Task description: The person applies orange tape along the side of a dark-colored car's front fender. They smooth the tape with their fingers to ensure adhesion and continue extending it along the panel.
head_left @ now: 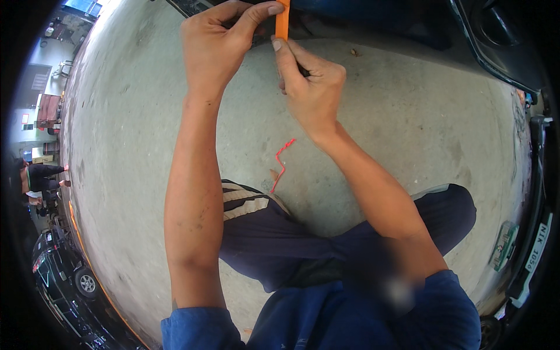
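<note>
Orange at the top edge of the head view: a flat, narrow orange strip stands nearly upright, its upper end cut off by the frame, and both bare hands are on it! The left hand comes at it from the left side, thumb laid against its edge, fingers curled in close; how far they wrap behind, one cannot tell. Just below, the right hand has the lower end nipped between thumb and forefinger, the other fingers folded toward the palm.

Behind the strip, a dark, glossy vehicle panel fills the top, well above the person's crossed-looking legs in dark navy trousers. Between the forearms, on the grey concrete floor, lies a crinkled, thin red strand, zigzagging toward one knee. Up near the panel sits a small brown leaf-like scrap.

Out at the left rim, bent by the lens, there's a black car with a silver-spoked wheel, and above it another person in dark clothing. Over on the right rim, a green-and-white plate rests near a long white plate.
</note>
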{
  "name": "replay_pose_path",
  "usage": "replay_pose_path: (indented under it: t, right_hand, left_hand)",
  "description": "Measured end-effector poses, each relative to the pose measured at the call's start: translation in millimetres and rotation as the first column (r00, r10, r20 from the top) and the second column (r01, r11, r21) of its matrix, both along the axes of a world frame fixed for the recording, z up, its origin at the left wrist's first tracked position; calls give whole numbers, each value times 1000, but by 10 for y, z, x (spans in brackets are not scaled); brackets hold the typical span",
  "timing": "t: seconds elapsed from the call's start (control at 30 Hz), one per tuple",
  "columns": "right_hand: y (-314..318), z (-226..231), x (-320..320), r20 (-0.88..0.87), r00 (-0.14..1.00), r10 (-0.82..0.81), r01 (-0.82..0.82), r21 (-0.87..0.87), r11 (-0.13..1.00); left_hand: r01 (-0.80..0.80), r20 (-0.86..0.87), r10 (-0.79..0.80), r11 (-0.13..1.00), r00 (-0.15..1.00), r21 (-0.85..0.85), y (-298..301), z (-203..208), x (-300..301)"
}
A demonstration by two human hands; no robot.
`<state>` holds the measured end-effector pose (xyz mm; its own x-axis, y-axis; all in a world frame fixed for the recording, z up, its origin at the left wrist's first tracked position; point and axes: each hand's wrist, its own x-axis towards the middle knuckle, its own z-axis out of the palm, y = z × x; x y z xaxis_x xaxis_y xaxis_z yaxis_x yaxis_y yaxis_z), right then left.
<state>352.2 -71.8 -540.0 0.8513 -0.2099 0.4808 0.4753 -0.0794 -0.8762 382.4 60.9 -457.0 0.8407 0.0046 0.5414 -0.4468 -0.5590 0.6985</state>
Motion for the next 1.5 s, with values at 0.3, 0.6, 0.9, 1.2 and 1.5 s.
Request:
replay_pose_path:
  t: [0.3, 0.6, 0.9, 1.2, 1.5]
  right_hand:
    - [-59, 68, 44, -172, 980, 97, -58, 221, 974]
    - [-181, 164, 100, -134, 985, 110, -80, 209, 975]
    - [-226, 168, 111, -177, 964, 201, -160, 222, 962]
    - [-226, 160, 105, -216, 955, 202, -146, 249, 958]
    - [-205, 134, 79, -214, 963, 161, -120, 192, 974]
  left_hand:
    - [-53, 27, 51, 998, 998, 43, -3, -14, -6]
    - [-79, 46, 74, 990, 996, 118, 16, -42, 4]
    - [-23, 19, 21, 997, 1000, 79, 17, -27, 5]
    - [52, -2, -52, 997, 999, -50, 11, -29, -1]
    - [-75, -3, 76, 994, 997, 75, -10, -30, -29]
